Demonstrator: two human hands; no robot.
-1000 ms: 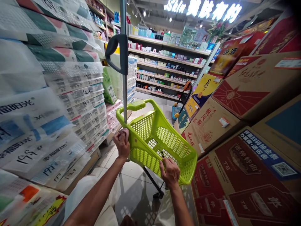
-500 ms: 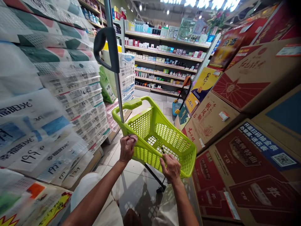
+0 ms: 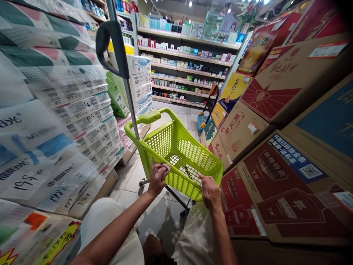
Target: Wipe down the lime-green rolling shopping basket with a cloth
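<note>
In the middle of the head view stands a lime-green plastic shopping cart basket (image 3: 178, 129) with holes through its walls. Nothing lies inside it. My left hand (image 3: 156, 181) is closed round a crumpled pinkish cloth (image 3: 166, 170), which lies against the basket's near side. At the near right, the fingers of my right hand (image 3: 211, 193) are curled over the rim. From the basket's left end a metal pole (image 3: 131, 103) rises, with a dark grey loop handle (image 3: 124, 51) on it.
Stacked tissue packs (image 3: 91, 125) line the left. Cardboard cartons (image 3: 298, 165) are piled close on the right. Shelves of small boxes and bottles (image 3: 182, 59) cross the back. A blue cart (image 3: 202, 121) stands on the tiled floor ahead, beside the cartons.
My left hand has slid the cloth rightward along the basket's near side. My right hand has shifted right along the rim. The view has tilted down slightly and the basket appears further left.
</note>
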